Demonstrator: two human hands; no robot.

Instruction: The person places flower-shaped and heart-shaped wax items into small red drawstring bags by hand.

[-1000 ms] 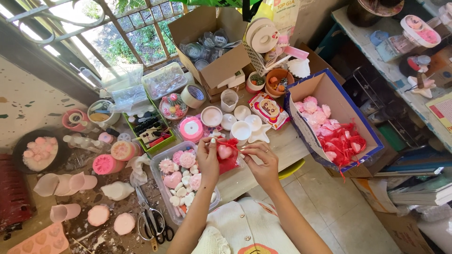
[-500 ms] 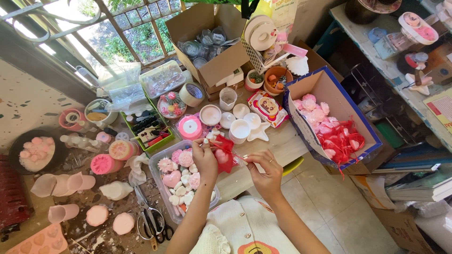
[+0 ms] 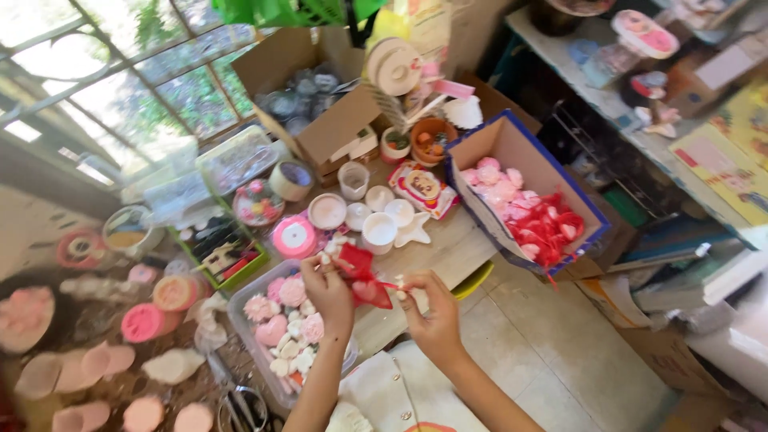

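Note:
My left hand holds a small red organza pouch by its top edge, above the table's front edge. My right hand pinches the pouch's thin drawstring between thumb and fingers, just right of the pouch. Directly below my left hand stands a clear plastic tray filled with pink and white moulded pieces. A blue-edged cardboard box with pink and red filled pouches stands to the right.
A pink ribbon roll, white cups, a green tray of small items and an open cardboard box crowd the table. Pink moulds and scissors lie at the left. Shelves stand at the right.
My right hand has slid right, away from the pouch, drawing the string out. The camera view has shifted and moved closer; my left hand stays on the pouch.

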